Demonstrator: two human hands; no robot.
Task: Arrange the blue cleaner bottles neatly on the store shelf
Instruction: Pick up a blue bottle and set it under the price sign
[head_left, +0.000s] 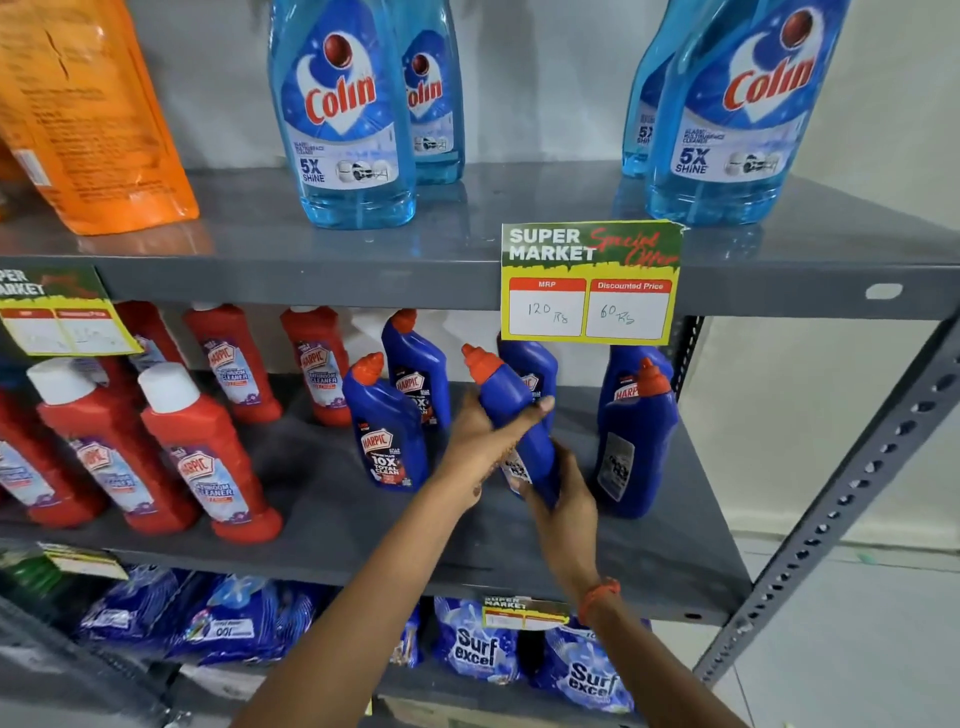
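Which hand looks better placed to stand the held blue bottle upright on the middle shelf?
Probably the right hand: it cups the base of the held blue bottle, nearest the middle shelf, so it can lower it. The left hand wraps the upper body, suited to steadying the tilt.

Shelf tag (589, 283): "SUPER MARKET Special Offer", MRP 120 Rs, disc. price 60 Rs. Glass-cleaner btls (345, 114): "Colin 5X SHINE". Blue btls (387, 436): "HARPIC 10X". Detergent packs (475, 644): "Surf excel".
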